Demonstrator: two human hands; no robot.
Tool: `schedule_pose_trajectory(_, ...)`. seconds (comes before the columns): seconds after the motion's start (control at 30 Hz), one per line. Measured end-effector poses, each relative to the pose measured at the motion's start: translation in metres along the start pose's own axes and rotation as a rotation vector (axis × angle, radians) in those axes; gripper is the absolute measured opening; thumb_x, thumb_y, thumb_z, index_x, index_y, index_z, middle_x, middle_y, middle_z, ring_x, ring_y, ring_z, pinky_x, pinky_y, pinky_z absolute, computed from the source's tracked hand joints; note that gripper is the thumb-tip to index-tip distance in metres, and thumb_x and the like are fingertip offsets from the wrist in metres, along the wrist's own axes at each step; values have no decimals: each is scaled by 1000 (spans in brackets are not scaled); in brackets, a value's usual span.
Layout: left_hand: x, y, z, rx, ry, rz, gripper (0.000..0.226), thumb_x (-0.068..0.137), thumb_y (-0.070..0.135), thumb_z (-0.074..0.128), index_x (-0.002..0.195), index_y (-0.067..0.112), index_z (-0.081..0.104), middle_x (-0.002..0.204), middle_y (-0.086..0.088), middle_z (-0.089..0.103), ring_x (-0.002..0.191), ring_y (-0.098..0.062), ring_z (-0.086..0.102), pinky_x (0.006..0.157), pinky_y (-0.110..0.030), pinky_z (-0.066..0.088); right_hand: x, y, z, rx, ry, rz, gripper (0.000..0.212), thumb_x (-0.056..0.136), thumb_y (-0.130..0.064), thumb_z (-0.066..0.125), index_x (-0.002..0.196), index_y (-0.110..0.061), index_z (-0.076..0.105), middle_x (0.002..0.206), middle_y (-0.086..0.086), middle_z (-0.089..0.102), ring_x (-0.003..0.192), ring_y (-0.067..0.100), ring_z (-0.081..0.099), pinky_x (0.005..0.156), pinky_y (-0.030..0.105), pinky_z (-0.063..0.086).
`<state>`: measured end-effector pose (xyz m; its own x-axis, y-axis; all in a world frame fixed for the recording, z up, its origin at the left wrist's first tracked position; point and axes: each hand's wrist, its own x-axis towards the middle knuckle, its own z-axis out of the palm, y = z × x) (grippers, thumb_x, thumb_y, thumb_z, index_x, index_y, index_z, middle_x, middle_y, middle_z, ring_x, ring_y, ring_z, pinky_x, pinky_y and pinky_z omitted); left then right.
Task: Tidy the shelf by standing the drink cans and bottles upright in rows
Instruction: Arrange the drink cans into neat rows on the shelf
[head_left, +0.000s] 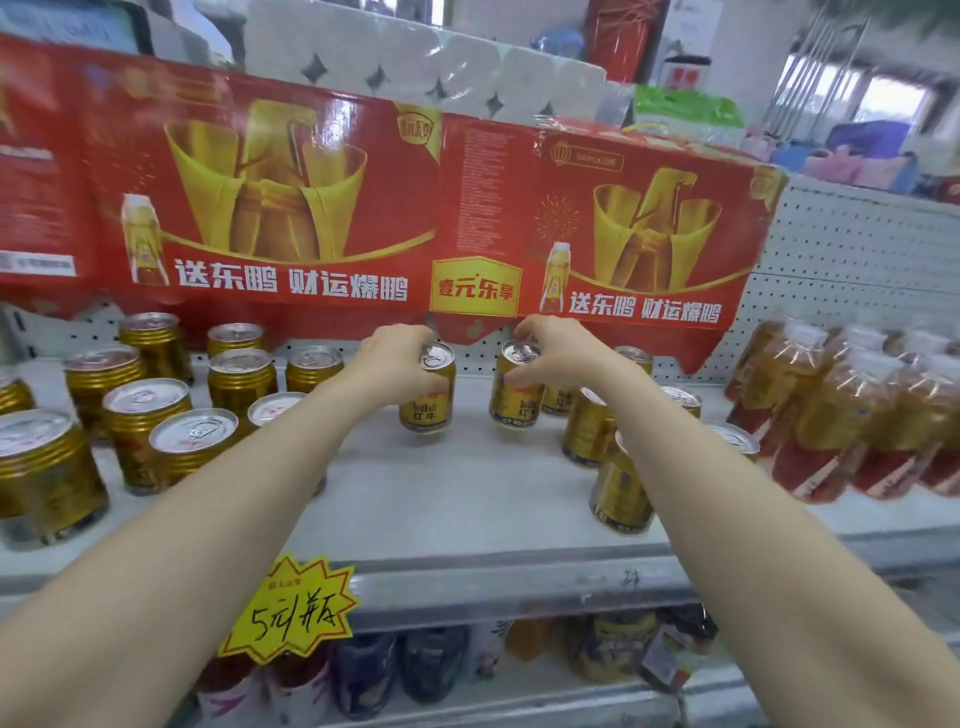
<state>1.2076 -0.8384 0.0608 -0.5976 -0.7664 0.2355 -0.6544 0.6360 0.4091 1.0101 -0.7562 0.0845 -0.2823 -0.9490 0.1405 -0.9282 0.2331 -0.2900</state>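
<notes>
I'm tidying a white shelf (467, 499).
My left hand (395, 364) is clasping a gold can (428, 408); my right hand (563, 353) is clasping its three-o'clock neighbour (511, 405).

left hand (396, 364): arm outstretched, fingers curled gripping left can (428, 408); right hand (562, 354): arm outstretched, gripping right can (511, 402)

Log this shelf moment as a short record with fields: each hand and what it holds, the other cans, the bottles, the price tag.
left hand: grips a gold Red Bull can near its top
right hand: grips a second gold Red Bull can near its top
held cans: apart, roughly upright, toward the shelf back
left side: group of wider gold cans, upright
right side: row of gold cans, upright
far right: wrapped bottle packs
shelf front edge: yellow starburst price tag
</notes>
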Motion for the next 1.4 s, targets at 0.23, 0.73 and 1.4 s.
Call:
schedule_pose_trajectory(0.23, 55, -16, 15, -41, -7, -97, 57, 86, 30, 71, 137, 14, 52, 136, -10, 57, 122, -31, 53, 96, -41, 48, 67, 16, 16, -46, -133, 14, 57, 80, -32, 78, 129, -15, 55, 121, 4, 61, 102, 21, 59, 80, 29, 52)
schedule_pose_trajectory(0.73, 81, -33, 31, 73, -97, -100, 60, 93, 19, 64, 147, 11, 40, 147, -13, 43, 133, -32, 43, 105, -40, 41, 93, 23, 32, -1, -133, -46, 63, 81, -38, 78, 136, -17, 54, 127, 4, 62, 108, 22, 60, 82, 30, 53)
schedule_pose_trajectory(1.4, 44, -44, 4, 300, -5, -19, 48, 93, 27, 64, 137, 15, 53, 140, -7, 51, 124, -31, 50, 98, -43, 44, 78, 0, 34, -357, -132, -166, 54, 100, -32, 48, 149, -13, 37, 140, 14, 48, 121, 35, 52, 95, 42, 48)
